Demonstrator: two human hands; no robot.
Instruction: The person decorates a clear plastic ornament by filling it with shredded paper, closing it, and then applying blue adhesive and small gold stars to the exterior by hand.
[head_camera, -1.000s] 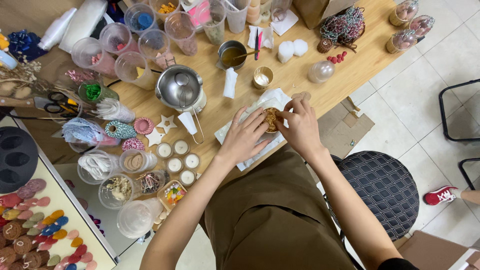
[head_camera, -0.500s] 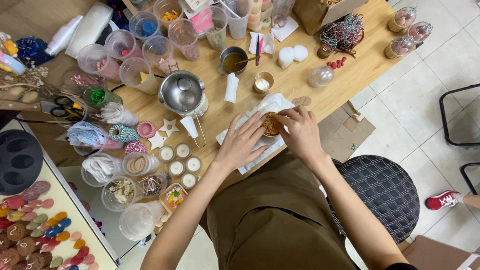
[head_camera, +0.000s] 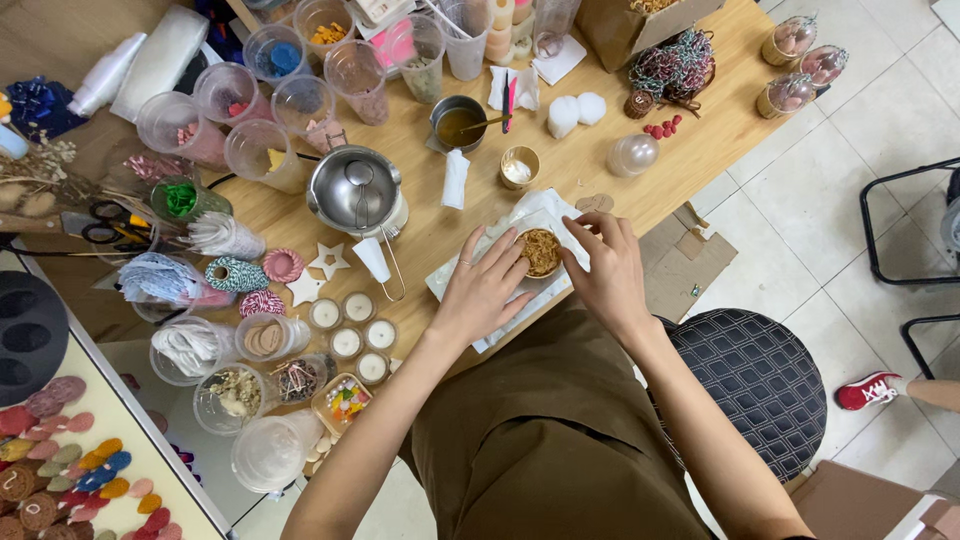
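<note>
A small round cup (head_camera: 541, 251) filled with brownish dried bits sits on a white paper sheet (head_camera: 498, 240) near the front edge of the wooden table (head_camera: 560, 170). My left hand (head_camera: 483, 291) rests flat with fingers spread, fingertips touching the cup's left side. My right hand (head_camera: 607, 265) curls at the cup's right rim, fingers pinched over it. Whether anything is pinched between those fingers I cannot tell.
A metal melting pot (head_camera: 355, 190) stands left of the hands, a small pan with amber liquid (head_camera: 458, 122) behind. Several small white candles (head_camera: 350, 330) and plastic cups (head_camera: 250, 150) crowd the left. Scissors (head_camera: 110, 225) lie far left. A black stool (head_camera: 760, 380) stands at my right.
My right hand's fingers have shifted a little along the cup's right rim. The left hand stays beside the cup. The view has drifted slightly.
</note>
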